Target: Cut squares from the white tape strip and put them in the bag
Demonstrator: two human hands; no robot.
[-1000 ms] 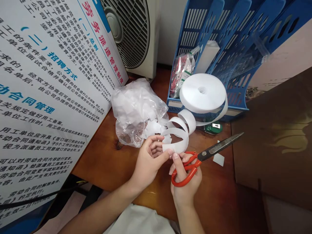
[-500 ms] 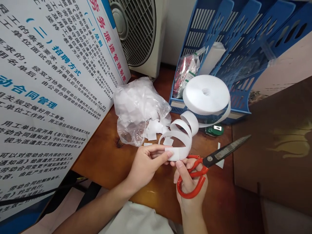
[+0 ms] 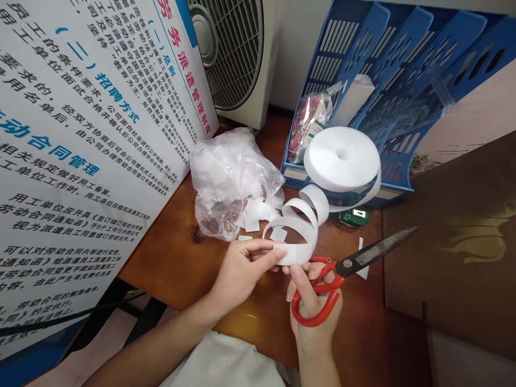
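My left hand [image 3: 237, 274] is closed, thumb and fingers pinching the end of a white tape strip [image 3: 296, 253]. A lighter square section shows beside the thumb; whether it is a separate piece I cannot tell. Scissors [image 3: 322, 293] with red handles rest in my right hand [image 3: 316, 322], their dark blades closed and pointing up to the right. My right thumb and fingertips also touch the strip's lower edge. The strip curls in loops back to a large white tape roll [image 3: 342, 158]. A clear plastic bag [image 3: 217, 188] holds cut white squares [image 3: 253, 215], some spilling from its mouth.
Behind the roll stands a blue file rack [image 3: 397, 91] with a bagged red item [image 3: 308, 126] inside. A green object [image 3: 353, 216] lies below it. There is a box fan [image 3: 231, 54] at the back, a printed board [image 3: 80, 134] on the left, and a brown carton [image 3: 451, 252] on the right.
The view has shifted slightly. Both hands keep the same hold on the strip and the scissors, with hardly any movement.
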